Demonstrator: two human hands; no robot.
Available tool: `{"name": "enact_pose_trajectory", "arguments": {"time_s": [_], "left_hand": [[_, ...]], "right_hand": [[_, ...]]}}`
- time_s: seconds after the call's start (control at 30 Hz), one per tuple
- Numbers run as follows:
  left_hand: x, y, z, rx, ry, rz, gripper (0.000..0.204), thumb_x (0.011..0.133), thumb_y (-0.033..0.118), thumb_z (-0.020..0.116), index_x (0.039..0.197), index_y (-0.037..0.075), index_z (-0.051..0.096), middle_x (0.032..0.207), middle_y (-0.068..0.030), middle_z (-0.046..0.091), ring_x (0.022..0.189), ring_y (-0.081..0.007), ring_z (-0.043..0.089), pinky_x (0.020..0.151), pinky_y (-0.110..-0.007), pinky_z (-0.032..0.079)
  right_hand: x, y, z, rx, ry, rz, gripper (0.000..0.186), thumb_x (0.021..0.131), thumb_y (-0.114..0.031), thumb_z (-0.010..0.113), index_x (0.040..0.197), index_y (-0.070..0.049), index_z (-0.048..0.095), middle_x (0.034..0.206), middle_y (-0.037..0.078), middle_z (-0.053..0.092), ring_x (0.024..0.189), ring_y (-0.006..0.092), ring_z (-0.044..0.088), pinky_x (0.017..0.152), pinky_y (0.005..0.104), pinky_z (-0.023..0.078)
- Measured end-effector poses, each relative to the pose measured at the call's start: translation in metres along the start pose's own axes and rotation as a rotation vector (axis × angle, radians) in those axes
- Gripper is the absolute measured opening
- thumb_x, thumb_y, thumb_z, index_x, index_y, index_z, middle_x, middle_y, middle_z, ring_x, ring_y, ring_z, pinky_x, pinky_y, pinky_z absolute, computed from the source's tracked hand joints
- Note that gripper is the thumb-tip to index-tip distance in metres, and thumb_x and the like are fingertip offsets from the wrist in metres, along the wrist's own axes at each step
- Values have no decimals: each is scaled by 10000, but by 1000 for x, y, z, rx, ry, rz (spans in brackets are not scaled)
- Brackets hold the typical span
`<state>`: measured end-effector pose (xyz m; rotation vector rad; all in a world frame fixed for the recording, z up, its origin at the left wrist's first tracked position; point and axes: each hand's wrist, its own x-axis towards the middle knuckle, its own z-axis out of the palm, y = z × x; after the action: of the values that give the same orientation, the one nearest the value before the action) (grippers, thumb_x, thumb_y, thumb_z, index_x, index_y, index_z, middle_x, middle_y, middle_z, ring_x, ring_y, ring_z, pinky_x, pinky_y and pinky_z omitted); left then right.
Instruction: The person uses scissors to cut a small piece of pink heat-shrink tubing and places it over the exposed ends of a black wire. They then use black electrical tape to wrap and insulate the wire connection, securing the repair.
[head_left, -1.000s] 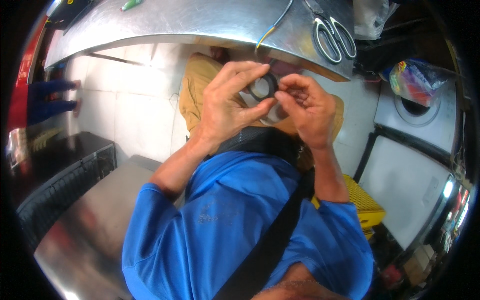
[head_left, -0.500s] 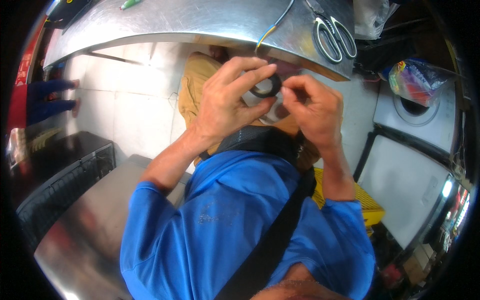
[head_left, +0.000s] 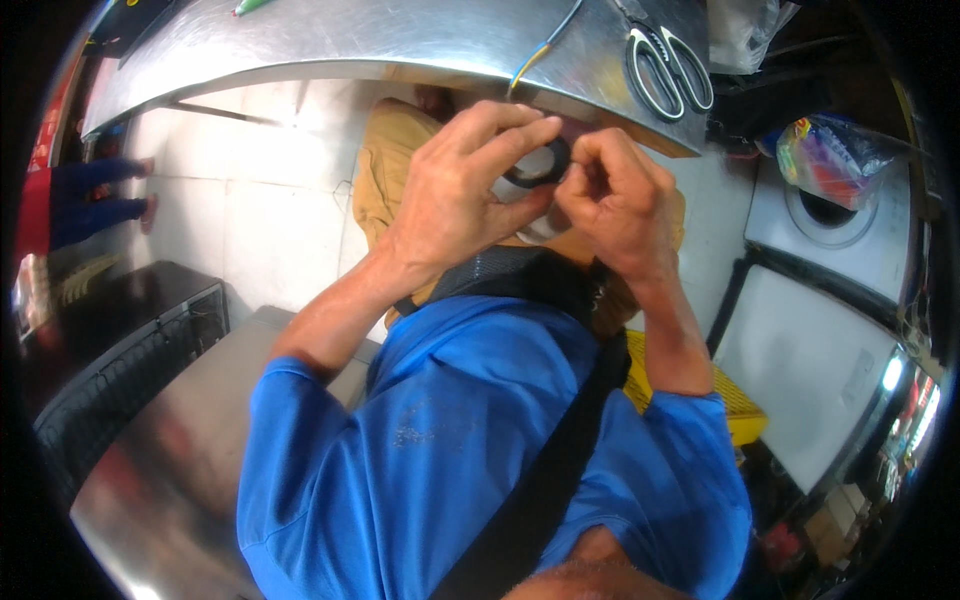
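A roll of black tape (head_left: 561, 158) is in my left hand (head_left: 452, 185), its fingers on the far side and its thumb below, with light showing through the hole. My right hand (head_left: 622, 205) is pinched closed against the roll's right edge; whether a strip of tape lies between its fingertips is too small to tell. Just beyond my hands, a thin blue and yellow wire (head_left: 533, 63) hangs over the near edge of the metal table (head_left: 400, 40). Scissors with black and white handles (head_left: 655, 78) lie on the table to the right.
A yellow crate (head_left: 745, 405) stands low by my right elbow. Farther right are a white front-loading machine (head_left: 880, 240) and a plastic bag of colourful things (head_left: 830, 165). A grey padded seat (head_left: 200, 420) is at left. Another person's legs (head_left: 95, 200) show at far left.
My right hand has shifted up and slightly left, closer against the tape roll, its fingers more curled. My left hand keeps its hold on the roll.
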<state>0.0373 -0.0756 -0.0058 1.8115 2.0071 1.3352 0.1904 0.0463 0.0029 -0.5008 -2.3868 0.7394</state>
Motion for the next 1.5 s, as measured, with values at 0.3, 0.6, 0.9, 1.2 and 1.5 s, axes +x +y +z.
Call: {"name": "enact_pose_trajectory", "arguments": {"time_s": [0.3, 0.6, 0.9, 1.2, 1.5], "left_hand": [[2, -2, 5, -120, 39, -55, 585, 709, 81, 899, 1258, 68, 700, 1205, -123, 671, 1111, -244, 681, 917, -331, 580], [-1, -6, 9, -137, 149, -7, 377, 698, 26, 858, 1032, 44, 685, 1052, -128, 621, 947, -285, 644, 798, -359, 550], [-9, -14, 11, -34, 105, 74, 280, 644, -5, 832, 871, 29, 673, 829, -100, 628, 912, -292, 632, 757, -378, 527], [-8, -4, -2, 42, -37, 83, 314, 730, 90, 790, 1017, -3, 701, 866, -118, 650, 1012, -350, 605, 844, -437, 537], [-3, 1, -15, 170, -173, 97, 324, 813, 158, 769, 1086, -11, 726, 945, -131, 618, 1133, -362, 551, 909, -468, 528]], "right_hand": [[-2, -1, -3, 39, 42, 5, 124, 810, 10, 673, 884, -47, 592, 761, 57, 619, 602, 179, 654, 556, 317, 549], [-23, -16, 2, 713, 60, 593, 118, 943, -53, 725, 1045, 7, 721, 857, 35, 724, 772, 70, 675, 690, 245, 546], [-25, -22, 6, 478, 81, 405, 135, 898, -36, 756, 1023, 17, 754, 929, 113, 761, 812, 146, 715, 728, 281, 568], [-22, -17, 8, 385, 88, 292, 202, 859, -25, 773, 1049, 37, 746, 1007, 170, 766, 894, 245, 761, 779, 334, 593], [-14, -18, 0, 294, 77, 230, 152, 856, -11, 768, 1002, 27, 746, 964, 158, 764, 872, 257, 763, 757, 336, 593]]}}
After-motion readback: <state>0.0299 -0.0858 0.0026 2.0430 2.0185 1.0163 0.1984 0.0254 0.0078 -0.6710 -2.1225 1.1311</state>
